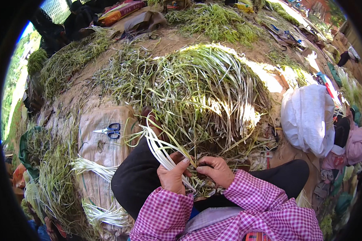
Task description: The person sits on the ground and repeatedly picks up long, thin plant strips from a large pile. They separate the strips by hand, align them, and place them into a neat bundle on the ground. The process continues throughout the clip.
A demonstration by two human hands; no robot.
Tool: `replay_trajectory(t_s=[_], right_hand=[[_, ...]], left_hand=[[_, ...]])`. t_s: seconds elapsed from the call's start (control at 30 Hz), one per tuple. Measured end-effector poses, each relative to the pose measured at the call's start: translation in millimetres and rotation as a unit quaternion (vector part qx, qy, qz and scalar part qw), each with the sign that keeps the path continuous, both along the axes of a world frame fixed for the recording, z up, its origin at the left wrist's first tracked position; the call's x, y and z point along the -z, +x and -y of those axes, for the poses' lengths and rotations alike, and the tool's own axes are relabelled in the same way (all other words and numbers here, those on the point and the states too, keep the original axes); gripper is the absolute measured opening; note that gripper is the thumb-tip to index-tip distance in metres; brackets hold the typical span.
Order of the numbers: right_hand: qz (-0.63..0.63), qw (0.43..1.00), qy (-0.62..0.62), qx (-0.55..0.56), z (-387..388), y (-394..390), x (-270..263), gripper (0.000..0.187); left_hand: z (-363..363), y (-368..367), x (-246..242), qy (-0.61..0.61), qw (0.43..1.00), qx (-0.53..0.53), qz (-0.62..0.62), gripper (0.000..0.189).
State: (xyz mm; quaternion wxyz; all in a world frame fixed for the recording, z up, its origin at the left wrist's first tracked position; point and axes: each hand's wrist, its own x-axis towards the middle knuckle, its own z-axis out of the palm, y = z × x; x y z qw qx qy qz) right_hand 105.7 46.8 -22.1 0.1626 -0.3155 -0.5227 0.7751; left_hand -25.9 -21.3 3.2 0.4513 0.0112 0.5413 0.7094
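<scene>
A bunch of cleaned white stalks (160,150), chive-like with pale green tips, is gripped in my left hand (172,177). The tips point up and away to the left. My right hand (217,172) pinches one yellowish-green stalk (185,152) that runs beside the bunch, its lower end between the fingertips. Just beyond both hands lies a large heap of untrimmed stalks (196,87), green at the top with brown, dirty-looking lower ends. To my left, blue-handled scissors (110,131) lie on a flattened woven sack (104,116), with two white bundles (98,168) nearer me.
A bulging white woven sack (307,117) stands at the right, beside a person in a pink top (357,141). Dark-clothed figures (78,19) are at the far left. More green piles (214,22) and leaf scraps (58,180) cover parts of the earthen floor (172,40).
</scene>
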Motion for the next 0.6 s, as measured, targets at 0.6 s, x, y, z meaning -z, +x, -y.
replay_trajectory(t_s=[0.6], right_hand=[[-0.051, 0.984, -0.090, 0.144, 10.0, -16.1, -3.8, 0.004]], left_hand=[[0.5, 8.6, 10.0, 0.007, 0.997, 0.014, -0.077, 0.028]])
